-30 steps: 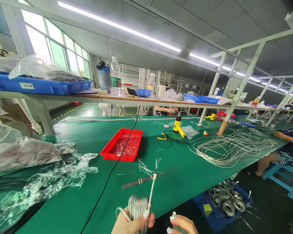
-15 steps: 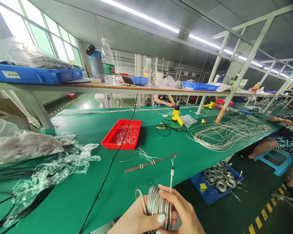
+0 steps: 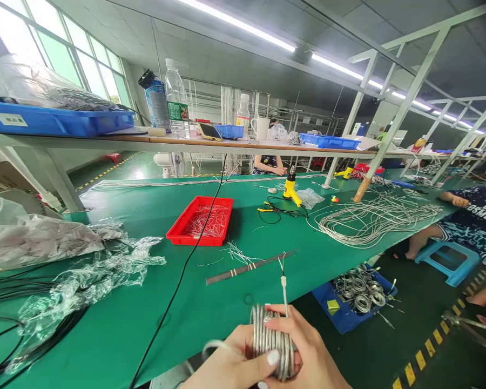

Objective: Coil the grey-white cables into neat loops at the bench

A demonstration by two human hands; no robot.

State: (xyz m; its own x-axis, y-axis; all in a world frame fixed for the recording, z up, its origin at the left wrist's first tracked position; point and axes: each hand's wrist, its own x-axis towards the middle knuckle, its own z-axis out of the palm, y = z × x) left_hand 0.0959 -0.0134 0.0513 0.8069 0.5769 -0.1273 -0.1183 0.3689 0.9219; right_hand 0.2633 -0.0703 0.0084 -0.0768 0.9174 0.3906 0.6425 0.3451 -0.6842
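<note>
A coil of grey cable (image 3: pixel 272 336) is held between both hands at the bench's front edge. My left hand (image 3: pixel 238 359) is closed around its left side, thumb pressed on the turns. On the other side my right hand (image 3: pixel 303 346) grips the coil, its fingers over the top. One cable end (image 3: pixel 284 286) sticks up past my right fingers, with a white sleeve and thin bare-ended wires. A loose loop of cable (image 3: pixel 216 346), blurred, bows out by my left hand. Beyond the coil lies a dark marked strip (image 3: pixel 230 274), with cut wires (image 3: pixel 241 254) beside it.
A red tray (image 3: pixel 198 232) of wire pieces has a black cord (image 3: pixel 182 278) crossing it. A yellow heat gun (image 3: pixel 290 189) and a large cable bundle (image 3: pixel 372 224) lie farther back. Crumpled plastic (image 3: pixel 93 286) is at left. Below right is a blue bin (image 3: pixel 340 319) of coils. People sit nearby.
Both hands and the coil have shifted slightly right and turned a little. The loose loop at the left has swung outward and lower. The view has moved slightly.
</note>
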